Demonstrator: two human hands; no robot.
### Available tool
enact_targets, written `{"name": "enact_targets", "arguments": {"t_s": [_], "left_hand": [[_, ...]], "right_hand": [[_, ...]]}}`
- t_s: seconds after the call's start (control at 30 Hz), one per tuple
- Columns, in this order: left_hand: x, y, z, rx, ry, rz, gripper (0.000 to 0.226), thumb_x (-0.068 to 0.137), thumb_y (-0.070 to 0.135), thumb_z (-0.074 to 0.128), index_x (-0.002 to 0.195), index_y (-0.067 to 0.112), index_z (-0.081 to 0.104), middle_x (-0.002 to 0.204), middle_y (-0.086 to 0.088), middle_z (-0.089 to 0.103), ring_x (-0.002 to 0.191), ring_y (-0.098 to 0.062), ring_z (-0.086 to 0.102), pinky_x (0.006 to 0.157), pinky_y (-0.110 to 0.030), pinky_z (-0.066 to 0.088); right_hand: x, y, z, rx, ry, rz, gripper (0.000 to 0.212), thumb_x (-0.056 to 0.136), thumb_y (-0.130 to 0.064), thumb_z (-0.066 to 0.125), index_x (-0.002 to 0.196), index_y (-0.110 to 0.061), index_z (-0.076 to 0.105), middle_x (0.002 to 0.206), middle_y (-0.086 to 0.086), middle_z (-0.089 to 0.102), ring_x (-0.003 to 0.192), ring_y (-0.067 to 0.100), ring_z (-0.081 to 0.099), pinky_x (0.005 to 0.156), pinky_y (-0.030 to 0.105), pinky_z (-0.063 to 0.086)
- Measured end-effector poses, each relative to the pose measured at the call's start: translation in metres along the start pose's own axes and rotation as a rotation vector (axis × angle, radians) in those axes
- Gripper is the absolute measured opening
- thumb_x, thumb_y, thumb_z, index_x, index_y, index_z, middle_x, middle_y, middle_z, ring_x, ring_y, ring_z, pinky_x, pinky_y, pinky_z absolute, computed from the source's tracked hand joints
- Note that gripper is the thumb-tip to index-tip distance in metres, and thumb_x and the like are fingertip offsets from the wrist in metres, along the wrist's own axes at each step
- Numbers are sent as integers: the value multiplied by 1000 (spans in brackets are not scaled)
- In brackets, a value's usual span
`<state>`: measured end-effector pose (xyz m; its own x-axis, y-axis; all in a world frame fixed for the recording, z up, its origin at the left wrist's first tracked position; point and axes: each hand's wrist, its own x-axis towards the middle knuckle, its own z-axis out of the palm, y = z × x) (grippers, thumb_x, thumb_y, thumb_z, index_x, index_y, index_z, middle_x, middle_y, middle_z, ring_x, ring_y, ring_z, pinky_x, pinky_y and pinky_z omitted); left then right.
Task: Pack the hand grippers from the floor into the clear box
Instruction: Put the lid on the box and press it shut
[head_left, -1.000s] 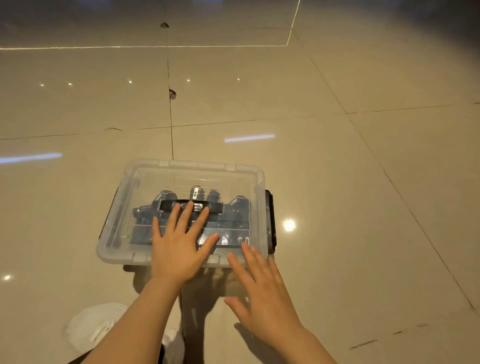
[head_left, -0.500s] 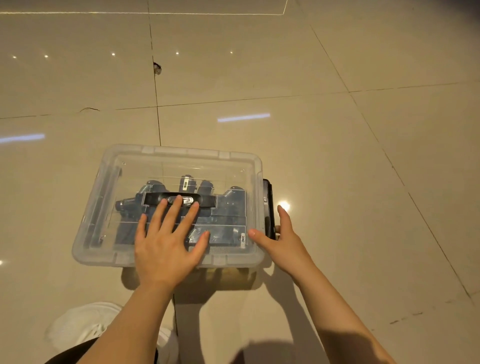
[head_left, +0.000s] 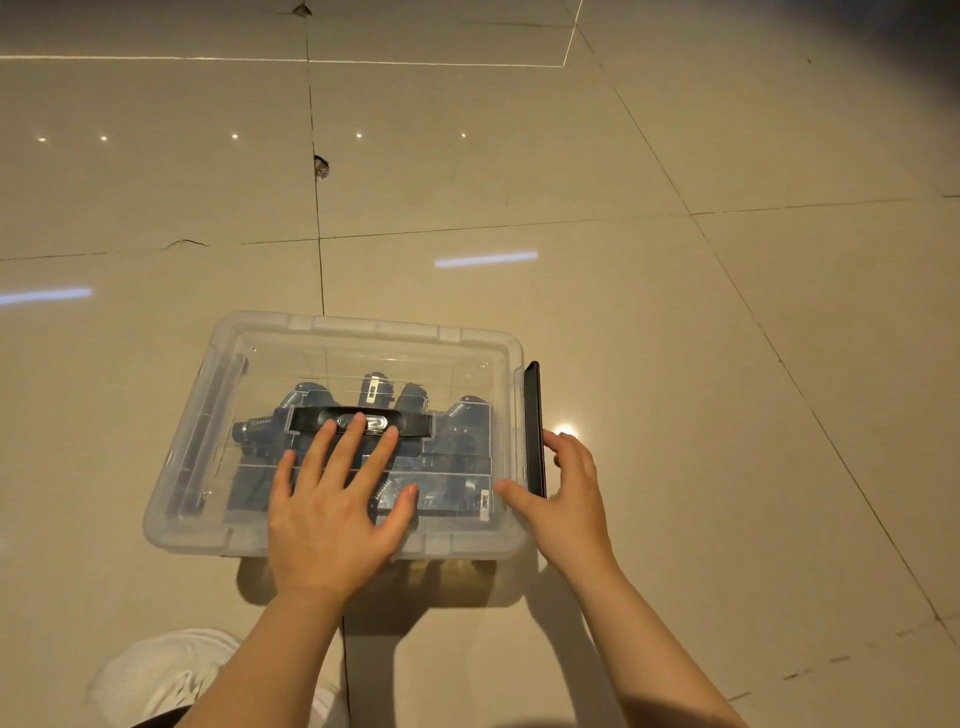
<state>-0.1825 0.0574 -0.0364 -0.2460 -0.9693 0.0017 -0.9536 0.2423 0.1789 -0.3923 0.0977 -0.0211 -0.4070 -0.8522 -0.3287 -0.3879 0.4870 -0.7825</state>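
Observation:
The clear box (head_left: 363, 332) sits on the floor with its transparent lid on. Several dark hand grippers (head_left: 457, 415) lie inside, seen through the lid. My left hand (head_left: 332, 514) presses flat on the lid, fingers spread, fingertips reaching the lid's black handle (head_left: 415, 423). My right hand (head_left: 566, 499) is at the box's right side, holding the black latch (head_left: 532, 415), which stands swung out from the box; the thumb touches the lid's near right corner.
Glossy beige floor tiles surround the box, with dark grout lines and light reflections. A chipped spot (head_left: 321, 167) marks the grout line further off. A white shoe (head_left: 161, 675) is at the bottom left, close to the box.
My right hand left the floor in front of the box and moved to the black latch on its right side. My left hand stays flat on the lid.

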Motion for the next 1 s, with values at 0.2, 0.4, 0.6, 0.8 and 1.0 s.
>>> {"name": "enact_targets", "arguments": {"t_s": [0.2,0.4,0.6,0.8,1.0], "left_hand": [[0,0,-1,-6,-23,-4,66,87,67,13,136,33,43,142,-4,45,135,-26,36,108,-52,26],[0,0,-1,-9,-35,0,67,87,66,14,135,32,47,142,-4,45,135,-26,36,108,-52,26],[0,-1,-1,-6,-20,2,64,86,64,19,136,32,45,142,-4,45,135,-26,36,108,-53,26],[3,-1,-2,9,-73,-3,63,84,64,27,136,33,45,142,-4,46,134,-27,36,107,-53,23],[11,-3,-23,65,-235,58,69,81,70,16,141,40,35,149,-2,35,137,-26,32,106,-54,24]], "right_hand": [[-2,-1,16,258,-85,69,79,66,-35,64,138,-45,32,145,-10,30,130,10,37,108,42,38],[4,7,8,58,-188,-1,91,70,-53,57,147,-43,9,156,-14,10,143,6,12,117,43,21],[8,4,1,-218,-228,-86,86,85,-49,53,149,-39,-4,158,-12,1,145,11,6,118,44,16],[10,-16,-16,-708,-279,-81,83,91,-58,41,151,-24,-5,158,-3,-12,146,20,-2,116,53,12],[6,-73,19,-750,-118,-231,65,97,-47,33,151,-20,8,158,3,-11,146,22,-4,117,50,4]]}}
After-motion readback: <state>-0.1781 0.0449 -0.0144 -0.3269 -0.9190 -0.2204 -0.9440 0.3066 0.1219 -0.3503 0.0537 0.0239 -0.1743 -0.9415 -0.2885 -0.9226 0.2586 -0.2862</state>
